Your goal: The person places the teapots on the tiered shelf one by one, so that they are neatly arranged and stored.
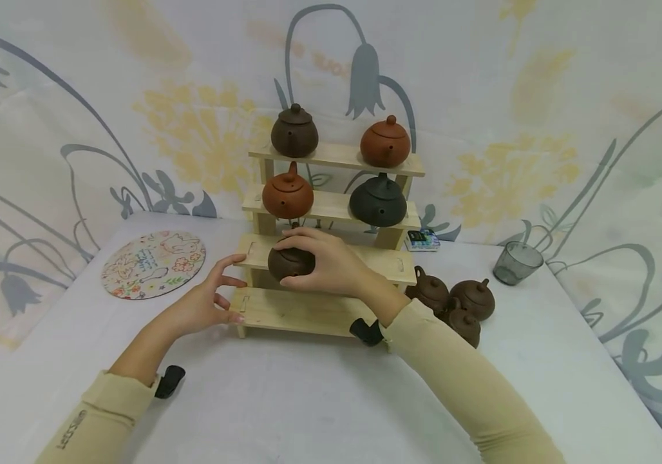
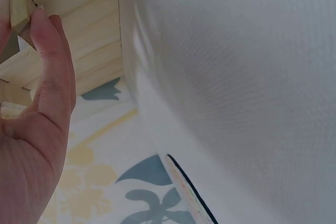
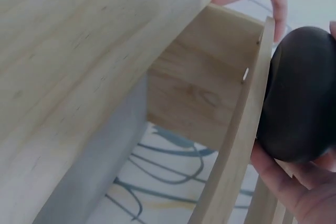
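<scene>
My right hand grips a dark brown teapot at the left part of the stand's second tier from the bottom, fingers over its top and thumb lower down. In the right wrist view, the dark rounded pot is against the board's edge; whether its base bears on the board cannot be told. My left hand is at the left end of the wooden stand, its fingers spread and touching the board ends. In the left wrist view, its fingertips reach the board's edge.
On the upper tiers stand a brown teapot, two reddish ones and a dark grey one. Several brown teapots cluster right of the stand. A round patterned mat lies left, a grey cup far right, a small box behind.
</scene>
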The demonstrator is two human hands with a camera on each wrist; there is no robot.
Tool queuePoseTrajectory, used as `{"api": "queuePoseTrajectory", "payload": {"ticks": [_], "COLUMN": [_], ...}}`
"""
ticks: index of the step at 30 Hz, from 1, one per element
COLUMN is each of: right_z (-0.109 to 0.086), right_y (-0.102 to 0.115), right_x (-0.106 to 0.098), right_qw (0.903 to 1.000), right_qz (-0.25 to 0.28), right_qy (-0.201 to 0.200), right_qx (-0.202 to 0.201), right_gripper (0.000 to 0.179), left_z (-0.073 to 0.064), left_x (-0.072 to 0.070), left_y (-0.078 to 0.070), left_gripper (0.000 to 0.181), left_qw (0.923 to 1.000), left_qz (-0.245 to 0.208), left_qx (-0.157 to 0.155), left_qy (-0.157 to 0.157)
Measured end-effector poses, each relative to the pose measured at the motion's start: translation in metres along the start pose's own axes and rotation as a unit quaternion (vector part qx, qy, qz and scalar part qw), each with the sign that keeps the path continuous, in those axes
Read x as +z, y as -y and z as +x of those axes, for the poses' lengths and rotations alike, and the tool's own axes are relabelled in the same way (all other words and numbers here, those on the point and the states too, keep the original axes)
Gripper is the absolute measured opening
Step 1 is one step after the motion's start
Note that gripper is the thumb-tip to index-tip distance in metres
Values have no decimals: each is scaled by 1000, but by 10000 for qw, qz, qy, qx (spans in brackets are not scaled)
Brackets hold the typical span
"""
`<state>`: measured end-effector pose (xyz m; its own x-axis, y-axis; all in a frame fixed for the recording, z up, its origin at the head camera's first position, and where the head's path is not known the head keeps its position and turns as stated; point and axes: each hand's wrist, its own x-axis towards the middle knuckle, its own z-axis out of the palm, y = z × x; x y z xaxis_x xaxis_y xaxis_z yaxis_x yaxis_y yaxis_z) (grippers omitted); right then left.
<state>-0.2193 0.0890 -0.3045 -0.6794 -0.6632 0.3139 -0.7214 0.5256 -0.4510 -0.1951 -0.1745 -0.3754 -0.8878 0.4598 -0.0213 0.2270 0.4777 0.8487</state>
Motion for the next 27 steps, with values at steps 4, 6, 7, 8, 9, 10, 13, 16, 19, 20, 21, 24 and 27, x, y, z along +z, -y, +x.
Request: {"api": "queuePoseTrajectory", "payload": {"ticks": [4,6,7,8,9,10,13,16,19,20,21,24,27], "right_z": [9,14,15,17,18,18,17,13,8,6,4,-3,-12], "right_y": [3,4,4,4,4,4,2,0,-1,-1,-1,-2,-3], "right_x": [5,7,8,10,10,11,11,9,6,4,3,-2,-8], "right_qw": [9999,9997,9996,9995,9994,9993,9994,9995,9996,9995,9994,9986,9972], "right_qz": [-15,-38,-41,-40,-39,-20,24,56,89,100,131,273,415], "right_qy": [-86,-168,-210,-252,-291,-320,-339,-301,-275,-281,-295,-385,-535], "right_qx": [113,161,174,181,182,169,90,43,-18,-47,-86,-223,-307], "right_gripper": [48,49,49,49,49,50,53,56,56,55,55,53,51], "left_z": [0,0,0,0,0,0,0,0,0,0,0,-1,-1], "left_x": [0,0,0,0,0,0,0,0,0,0,0,0,0], "left_y": [1,1,0,0,0,0,0,-2,-3,-3,-3,-4,-3], "left_gripper": [104,103,103,103,103,103,103,104,104,104,104,104,104], "left_qw": [10000,10000,10000,10000,10000,10000,9999,9999,9999,9999,9999,9999,9999], "left_qz": [15,42,52,59,71,87,118,124,104,117,122,110,93], "left_qx": [16,10,0,-10,-28,-42,-60,-65,-86,-102,-112,-108,-84], "left_qy": [13,12,14,15,15,15,18,38,43,35,24,-3,-6]}}
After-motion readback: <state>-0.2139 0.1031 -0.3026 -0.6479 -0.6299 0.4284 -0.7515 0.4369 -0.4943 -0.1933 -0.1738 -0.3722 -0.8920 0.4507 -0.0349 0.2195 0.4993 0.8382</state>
